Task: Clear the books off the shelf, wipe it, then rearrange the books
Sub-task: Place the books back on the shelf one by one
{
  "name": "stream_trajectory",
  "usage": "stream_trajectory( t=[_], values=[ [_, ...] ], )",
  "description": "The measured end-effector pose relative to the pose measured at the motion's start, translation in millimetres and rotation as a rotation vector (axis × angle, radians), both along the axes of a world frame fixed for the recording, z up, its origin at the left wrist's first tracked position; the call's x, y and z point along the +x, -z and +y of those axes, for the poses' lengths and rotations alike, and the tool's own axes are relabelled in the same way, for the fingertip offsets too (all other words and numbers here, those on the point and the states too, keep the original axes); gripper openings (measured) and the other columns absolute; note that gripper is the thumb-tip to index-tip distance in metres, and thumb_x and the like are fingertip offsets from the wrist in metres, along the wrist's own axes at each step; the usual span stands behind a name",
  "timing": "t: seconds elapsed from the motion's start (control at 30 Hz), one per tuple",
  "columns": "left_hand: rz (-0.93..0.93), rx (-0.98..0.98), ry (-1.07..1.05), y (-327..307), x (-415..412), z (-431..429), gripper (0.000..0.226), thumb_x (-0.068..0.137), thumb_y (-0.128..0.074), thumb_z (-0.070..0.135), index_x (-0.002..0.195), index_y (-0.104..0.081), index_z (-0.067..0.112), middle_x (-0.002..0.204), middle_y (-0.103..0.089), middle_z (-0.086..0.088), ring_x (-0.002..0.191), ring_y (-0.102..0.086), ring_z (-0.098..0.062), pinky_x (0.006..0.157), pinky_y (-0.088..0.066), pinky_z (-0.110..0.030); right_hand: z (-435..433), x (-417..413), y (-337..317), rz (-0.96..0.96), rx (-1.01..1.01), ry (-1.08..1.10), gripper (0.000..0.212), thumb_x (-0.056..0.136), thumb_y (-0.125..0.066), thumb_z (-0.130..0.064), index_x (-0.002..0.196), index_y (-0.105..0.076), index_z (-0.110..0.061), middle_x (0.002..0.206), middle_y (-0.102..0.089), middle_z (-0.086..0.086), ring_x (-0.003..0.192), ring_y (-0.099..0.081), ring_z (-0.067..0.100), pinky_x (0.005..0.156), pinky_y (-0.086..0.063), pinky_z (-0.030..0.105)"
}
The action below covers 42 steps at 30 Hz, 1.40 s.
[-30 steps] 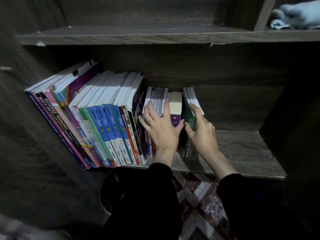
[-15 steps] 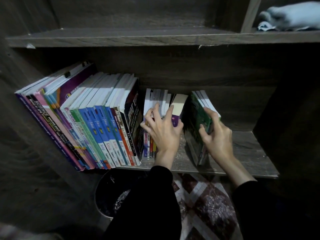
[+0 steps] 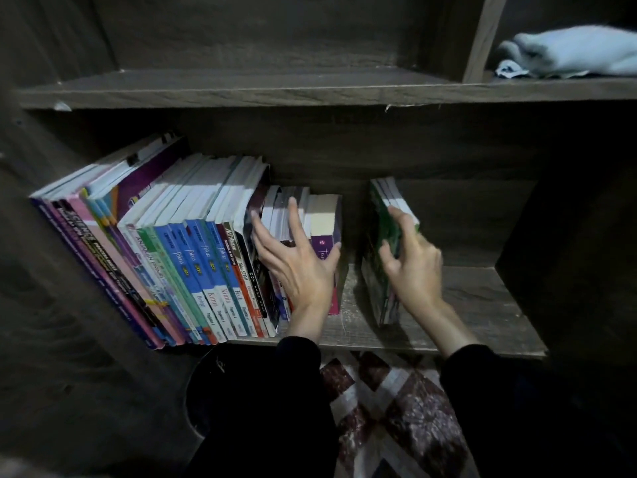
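On the wooden shelf, right of the leaning "fokus" and "Kimia" textbooks, the left hand presses spread fingers against small paperbacks, the right hand grasps green-covered books, and a pale cloth lies above.

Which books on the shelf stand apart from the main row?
The green-covered bundle gripped by the right hand; a bare gap of shelf separates it from the row.

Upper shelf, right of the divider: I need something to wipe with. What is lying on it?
A crumpled pale blue cloth lies on the upper shelf, right of the divider. Its right end runs out of frame, so anything beyond or behind it cannot be seen.
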<state>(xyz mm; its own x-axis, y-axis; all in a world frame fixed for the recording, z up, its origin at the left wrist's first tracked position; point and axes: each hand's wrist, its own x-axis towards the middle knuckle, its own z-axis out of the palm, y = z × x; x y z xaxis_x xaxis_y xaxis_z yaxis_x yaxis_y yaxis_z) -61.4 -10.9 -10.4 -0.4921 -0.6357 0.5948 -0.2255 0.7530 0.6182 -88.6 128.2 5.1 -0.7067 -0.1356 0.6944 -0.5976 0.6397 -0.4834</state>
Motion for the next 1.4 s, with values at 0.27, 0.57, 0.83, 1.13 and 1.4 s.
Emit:
stream_trajectory(
  t=[0.27,0.57,0.83,1.13,1.4],
  values=[
    [0.158,0.591,0.389,33.1,30.7,-7.0,0.120,0.067,-0.074,0.055,0.152,0.008,0.032,0.161,-0.001,0.000,0.140,-0.008,-0.005,0.116,-0.015,-0.033,-42.3,3.1,23.1,-0.087,-0.065,-0.183,0.051,0.088,-0.062,-0.009,0.136,-0.048,-0.018,0.111,-0.068,0.015,0.090,-0.069,0.031,0.079,-0.057,0.045],
    [-0.128,0.541,0.382,31.9,30.8,-27.4,0.121,0.067,-0.080,0.050,0.153,0.000,0.027,0.157,-0.027,-0.003,0.140,-0.032,-0.023,0.110,-0.028,-0.032,-27.3,-7.7,23.4,-0.130,-0.102,-0.332,0.048,0.088,-0.066,-0.009,0.133,-0.051,-0.018,0.118,-0.066,0.001,0.089,-0.062,0.000,0.077,-0.040,-0.002],
    [-0.188,0.564,0.468,35.1,12.7,-8.8,0.116,0.065,-0.079,0.057,0.151,-0.003,0.039,0.150,-0.041,-0.001,0.134,-0.042,-0.023,0.100,-0.036,-0.032,5.0,-13.2,25.9,-0.139,-0.122,-0.254,0.046,0.089,-0.065,-0.008,0.133,-0.051,-0.014,0.122,-0.063,-0.001,0.096,-0.062,0.006,0.078,-0.038,-0.004],
    [-0.232,0.553,0.520,22.6,13.1,12.5,0.108,0.071,-0.074,0.059,0.151,-0.004,0.037,0.149,-0.040,-0.006,0.132,-0.042,-0.028,0.101,-0.038,-0.039,27.0,-10.0,25.3,-0.150,-0.108,-0.187,0.048,0.089,-0.066,-0.007,0.134,-0.050,-0.013,0.125,-0.062,0.002,0.099,-0.059,0.001,0.080,-0.035,-0.005],
    [-0.170,-0.178,0.395,-17.5,10.6,29.9,0.056,0.091,-0.063,0.026,0.143,-0.043,0.033,0.157,-0.021,-0.005,0.141,-0.011,-0.042,0.096,-0.048,-0.045,16.9,0.4,15.0,-0.214,-0.010,-0.139,0.053,0.089,-0.063,-0.009,0.137,-0.046,-0.022,0.129,-0.061,0.006,0.106,-0.063,0.027,0.089,-0.042,0.028]
  ],
)
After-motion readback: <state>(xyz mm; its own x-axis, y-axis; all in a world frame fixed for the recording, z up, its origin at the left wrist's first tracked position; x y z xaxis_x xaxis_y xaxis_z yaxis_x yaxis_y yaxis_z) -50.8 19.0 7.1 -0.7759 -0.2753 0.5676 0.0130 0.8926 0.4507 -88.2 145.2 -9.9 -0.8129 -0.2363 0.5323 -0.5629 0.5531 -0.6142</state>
